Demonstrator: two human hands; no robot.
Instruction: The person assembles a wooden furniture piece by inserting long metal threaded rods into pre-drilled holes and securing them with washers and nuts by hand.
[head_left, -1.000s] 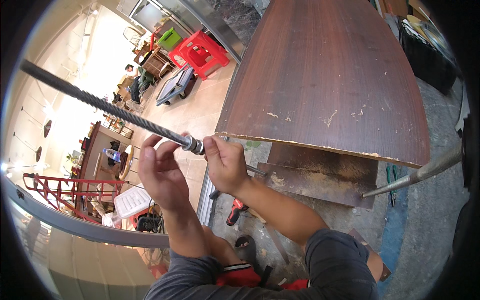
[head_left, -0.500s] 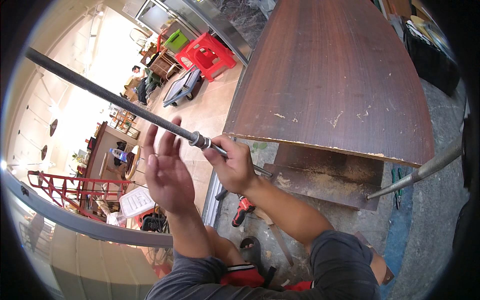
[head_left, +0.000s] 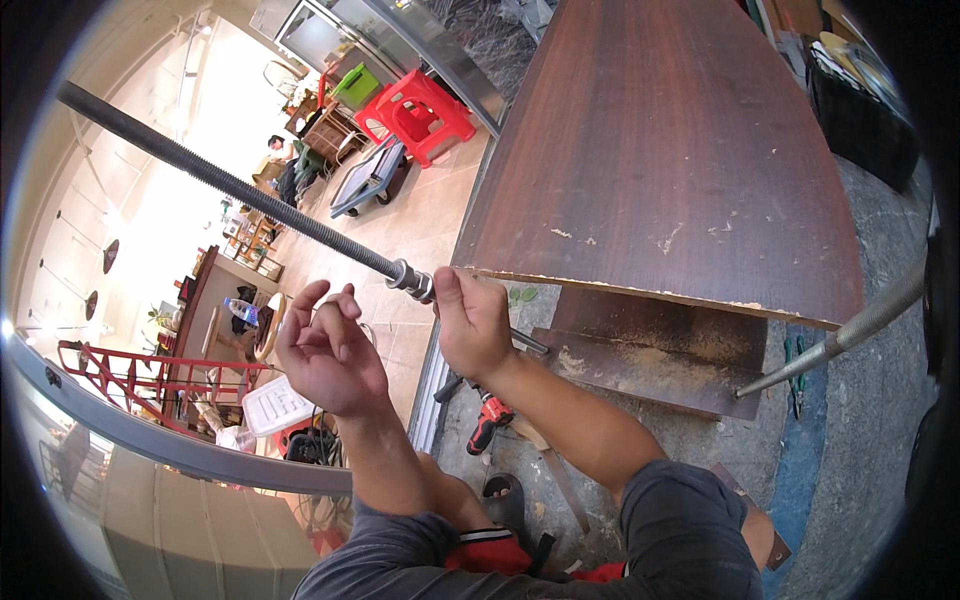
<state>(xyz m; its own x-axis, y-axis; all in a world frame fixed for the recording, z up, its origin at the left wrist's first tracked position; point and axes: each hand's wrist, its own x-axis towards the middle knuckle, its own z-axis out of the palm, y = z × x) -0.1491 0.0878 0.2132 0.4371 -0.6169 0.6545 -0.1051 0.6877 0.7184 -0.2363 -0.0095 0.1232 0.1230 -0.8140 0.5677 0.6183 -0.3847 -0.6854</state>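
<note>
A long threaded metal rod [head_left: 230, 190] slants from the upper left down to the middle. Partway along it sit a nut and washer [head_left: 410, 281]. Just below these, my right hand [head_left: 475, 325] is closed round the rod with the thumb up, and the rod's lower part comes out past that hand. My left hand [head_left: 335, 355] is beside the rod, left of the nut, palm up and apart from it. Its fingers are spread and loosely bent, with nothing in them.
A large dark wood-grain board [head_left: 660, 160] stands ahead to the right, above smaller sawdust-covered boards [head_left: 650, 370]. A second metal rod [head_left: 850, 335] rises at the right. A red cordless drill [head_left: 488, 422] and green-handled pliers [head_left: 795, 375] lie on the floor. Red stools [head_left: 425, 115] stand farther back.
My left hand has dropped away from the rod, its fingers now more bent. The right hand stays round the rod, and its thumb has lifted upright beside the nut.
</note>
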